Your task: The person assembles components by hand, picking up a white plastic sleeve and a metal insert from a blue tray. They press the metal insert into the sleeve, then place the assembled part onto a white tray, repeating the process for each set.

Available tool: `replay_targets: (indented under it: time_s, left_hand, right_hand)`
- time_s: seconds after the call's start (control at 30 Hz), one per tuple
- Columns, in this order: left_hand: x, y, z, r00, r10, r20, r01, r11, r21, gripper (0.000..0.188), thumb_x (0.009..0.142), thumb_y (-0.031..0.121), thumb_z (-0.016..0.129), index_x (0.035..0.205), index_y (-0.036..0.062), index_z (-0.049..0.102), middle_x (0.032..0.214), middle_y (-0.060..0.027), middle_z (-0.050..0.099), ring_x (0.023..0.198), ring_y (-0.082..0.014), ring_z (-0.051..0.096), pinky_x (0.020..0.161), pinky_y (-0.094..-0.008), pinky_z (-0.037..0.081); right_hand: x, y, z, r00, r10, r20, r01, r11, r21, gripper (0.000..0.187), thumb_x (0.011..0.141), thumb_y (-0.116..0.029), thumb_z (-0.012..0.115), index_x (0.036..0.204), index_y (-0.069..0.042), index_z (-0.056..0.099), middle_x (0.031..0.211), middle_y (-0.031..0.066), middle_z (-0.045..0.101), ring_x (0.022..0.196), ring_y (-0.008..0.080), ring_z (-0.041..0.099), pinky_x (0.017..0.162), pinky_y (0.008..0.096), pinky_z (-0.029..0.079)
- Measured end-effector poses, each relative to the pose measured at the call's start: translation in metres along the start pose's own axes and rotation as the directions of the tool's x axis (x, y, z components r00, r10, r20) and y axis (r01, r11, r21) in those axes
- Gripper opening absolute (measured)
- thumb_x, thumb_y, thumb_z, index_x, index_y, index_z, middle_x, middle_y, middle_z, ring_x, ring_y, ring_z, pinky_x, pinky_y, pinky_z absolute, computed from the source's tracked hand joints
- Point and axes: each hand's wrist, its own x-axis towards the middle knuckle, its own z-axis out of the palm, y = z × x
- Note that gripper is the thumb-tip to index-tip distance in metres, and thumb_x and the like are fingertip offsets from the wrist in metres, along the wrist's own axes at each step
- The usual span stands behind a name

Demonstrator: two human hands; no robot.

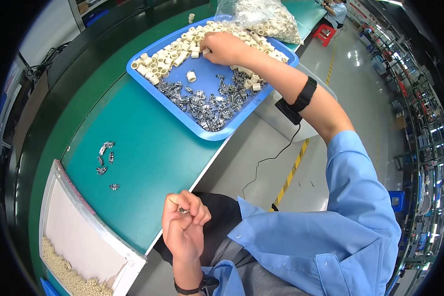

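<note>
Metal clip (183,210) pinched in left hand (182,224) near lap, axis too small to tell | right hand (222,48) grasping cream sleeve (205,51) in blue tray (202,130) | loose clips (106,158) on green bench (148,163)

We see a long green counter (148,148) running up the middle of a factory hall. To its right lies a glossy grey floor (350,84) crossed by a yellow line (293,170), with a red stool (324,33) at the counter's far end. Beyond the floor, metal racks (419,113) line the right side under bright ceiling lights (392,2).
</note>
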Motion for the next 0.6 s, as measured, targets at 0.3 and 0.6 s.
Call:
replay_targets:
  time_s: [0.3,0.6]
  left_hand:
    - [-0.03,0.003,-0.02,0.988,0.14,-0.061,-0.121,0.962,0.244,0.026,0.099,0.001,0.05,0.125,-0.0031,0.056,0.1,-0.0178,0.064,0.076,-0.0178,0.055,0.064,-0.0306,0.044]
    - [-0.04,0.021,-0.021,0.906,0.422,0.021,-0.386,0.805,0.451,0.041,0.099,-0.001,0.059,0.139,-0.0065,0.054,0.121,-0.0288,0.067,0.082,-0.021,0.065,0.071,-0.029,0.052]
  right_hand:
    - [-0.045,-0.031,-0.038,0.993,0.115,0.002,-0.081,0.687,0.722,0.026,0.095,-0.02,0.068,0.113,-0.001,0.07,0.094,0.012,0.072,0.082,0.0178,0.07,0.079,0.0318,0.054]
    - [-0.122,-0.166,-0.083,0.969,-0.177,0.175,-0.2,-0.134,0.971,0.022,0.097,-0.01,0.068,0.114,0.004,0.067,0.089,0.0096,0.07,0.079,0.0126,0.068,0.075,0.0263,0.052]
